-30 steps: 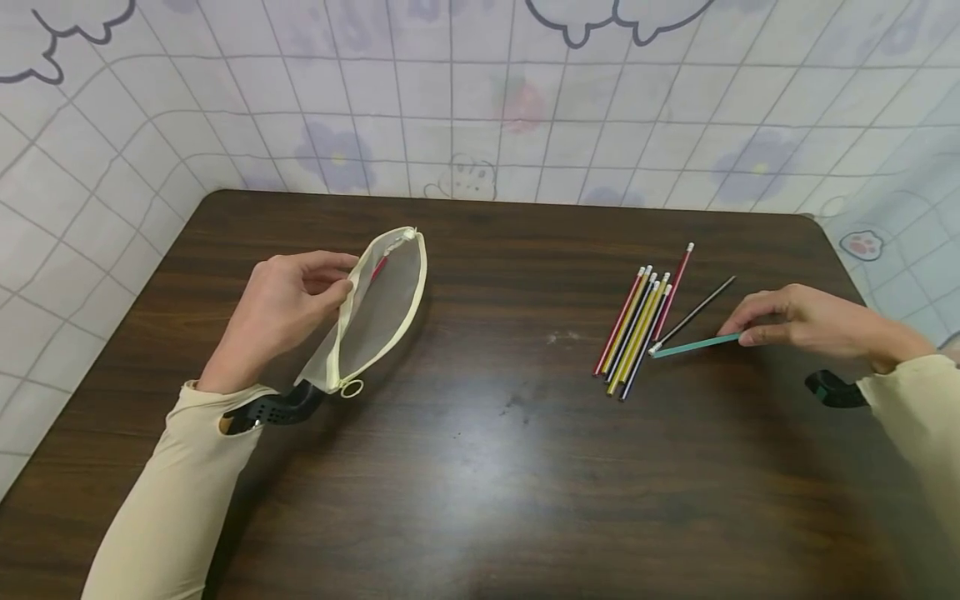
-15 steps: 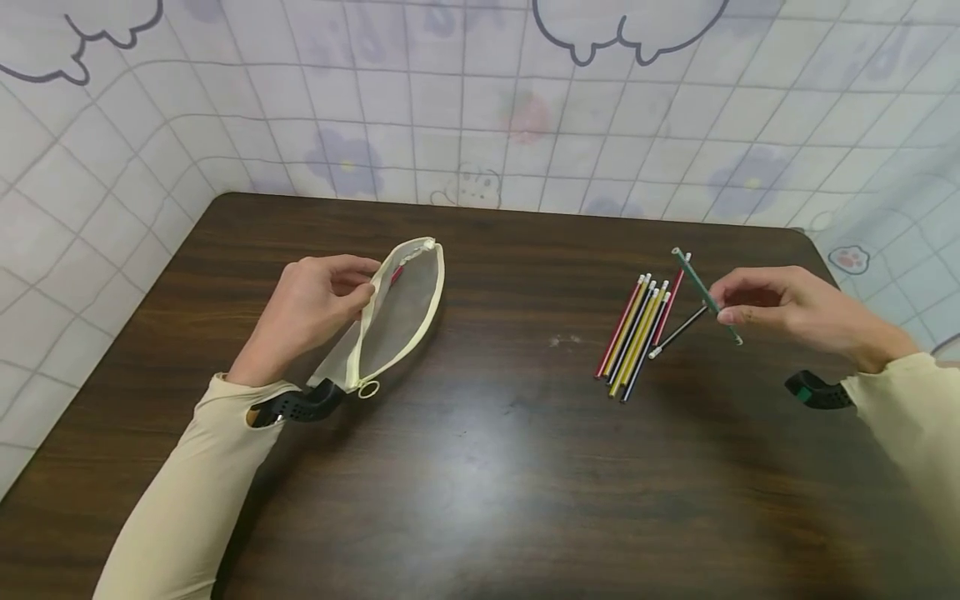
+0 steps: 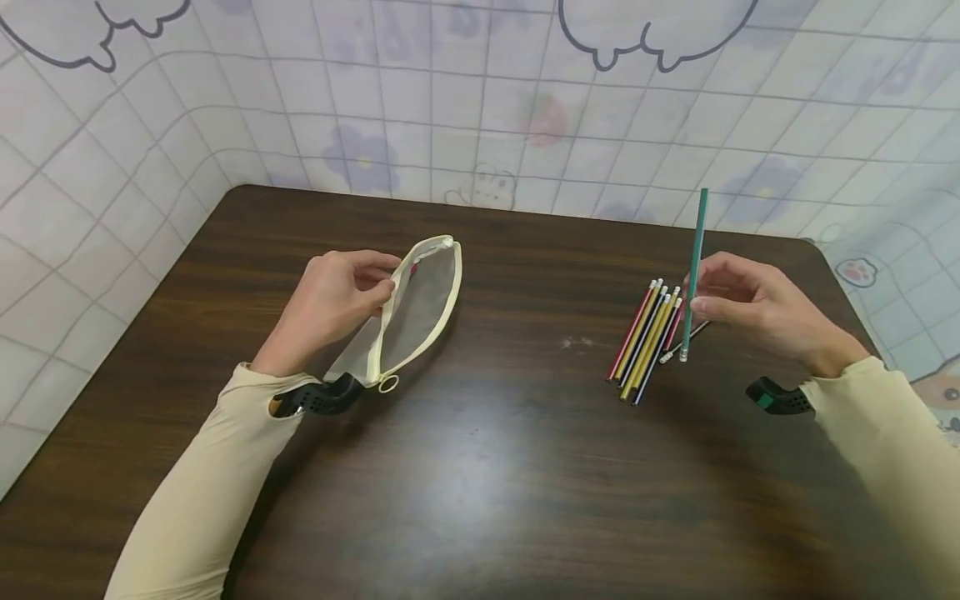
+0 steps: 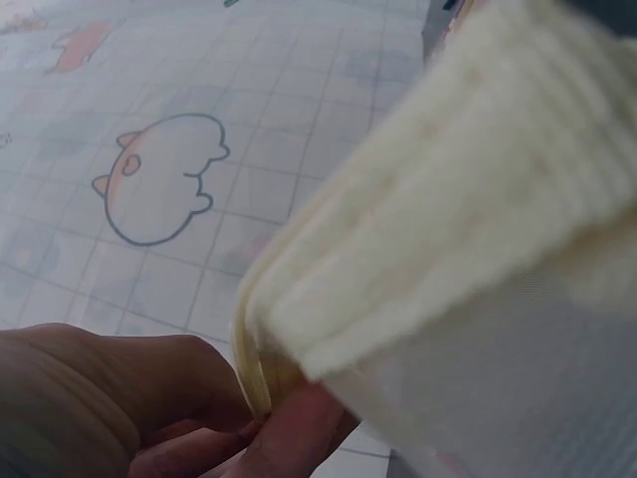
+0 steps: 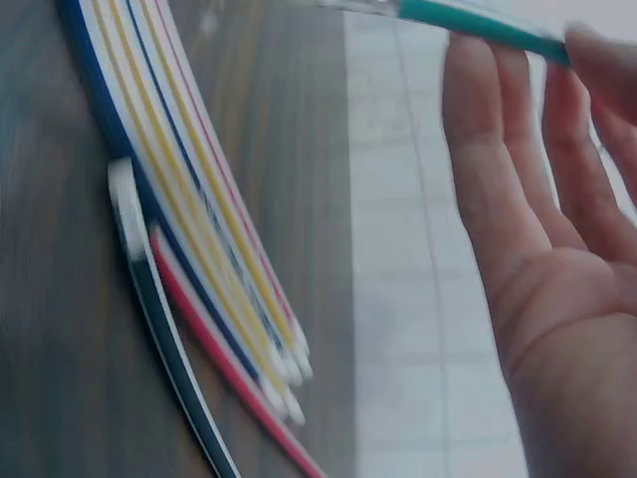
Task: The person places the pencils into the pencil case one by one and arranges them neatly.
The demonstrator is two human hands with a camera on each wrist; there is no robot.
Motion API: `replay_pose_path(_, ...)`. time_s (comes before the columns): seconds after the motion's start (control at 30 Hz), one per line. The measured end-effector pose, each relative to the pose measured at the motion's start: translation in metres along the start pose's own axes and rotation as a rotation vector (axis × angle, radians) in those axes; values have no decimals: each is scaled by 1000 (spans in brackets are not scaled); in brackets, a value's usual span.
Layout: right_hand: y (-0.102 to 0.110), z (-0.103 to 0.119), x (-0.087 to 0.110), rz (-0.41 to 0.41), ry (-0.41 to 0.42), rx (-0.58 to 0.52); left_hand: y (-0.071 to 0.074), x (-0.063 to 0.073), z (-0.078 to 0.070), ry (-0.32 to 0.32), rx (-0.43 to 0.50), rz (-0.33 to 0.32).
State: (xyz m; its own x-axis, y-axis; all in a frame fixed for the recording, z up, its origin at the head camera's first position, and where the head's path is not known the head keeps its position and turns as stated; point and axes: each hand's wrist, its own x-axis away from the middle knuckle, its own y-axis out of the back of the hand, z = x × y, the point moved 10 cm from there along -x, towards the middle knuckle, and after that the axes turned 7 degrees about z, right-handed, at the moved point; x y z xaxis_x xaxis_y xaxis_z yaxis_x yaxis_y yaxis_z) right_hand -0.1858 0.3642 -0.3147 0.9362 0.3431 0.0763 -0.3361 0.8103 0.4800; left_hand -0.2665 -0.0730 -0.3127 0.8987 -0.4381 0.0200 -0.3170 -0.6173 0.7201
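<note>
My left hand [image 3: 330, 304] pinches the near rim of a cream-edged, see-through zip pouch [image 3: 367, 346], whose mouth gapes toward the right. Inside it, near the far end, a bit of red shows. The left wrist view has the pouch's cream edge [image 4: 428, 199] between thumb and fingers. On the other side, my right hand [image 3: 772, 308] pinches a green pencil [image 3: 696, 250] that stands nearly upright, white eraser end down. Just left of that hand lies a row of red, yellow and dark pencils [image 3: 641, 346]. A black pencil [image 3: 699, 330] lies slantwise, partly behind the right hand.
Everything lies on a dark wood table [image 3: 480, 467]. A pale curtain with a grid and cartoon pattern [image 3: 420, 100] hangs along its back and sides. A ring pull [image 3: 388, 383] hangs at the pouch's near end.
The right hand has lifted the green pencil off the table, turned it from lying flat to nearly upright, and shifted left. The left hand still holds the pouch rim.
</note>
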Motion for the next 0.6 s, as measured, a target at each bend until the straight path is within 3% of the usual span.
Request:
replay_pose_path(0.13, -20, 7, -12, 79, 158, -388, -1, -1, 2, 4, 10, -2)
replay_pose_path(0.23, -33, 12, -18, 128, 247, -582, -4, -2, 2, 9, 18, -1)
replay_pose_path(0.37, -48, 11, -26, 113, 264, -708, -7, -3, 2, 19, 34, 1)
replay_pose_path(0.6, -79, 5, -37, 67, 189, -807, -11, -3, 0, 30, 61, -7)
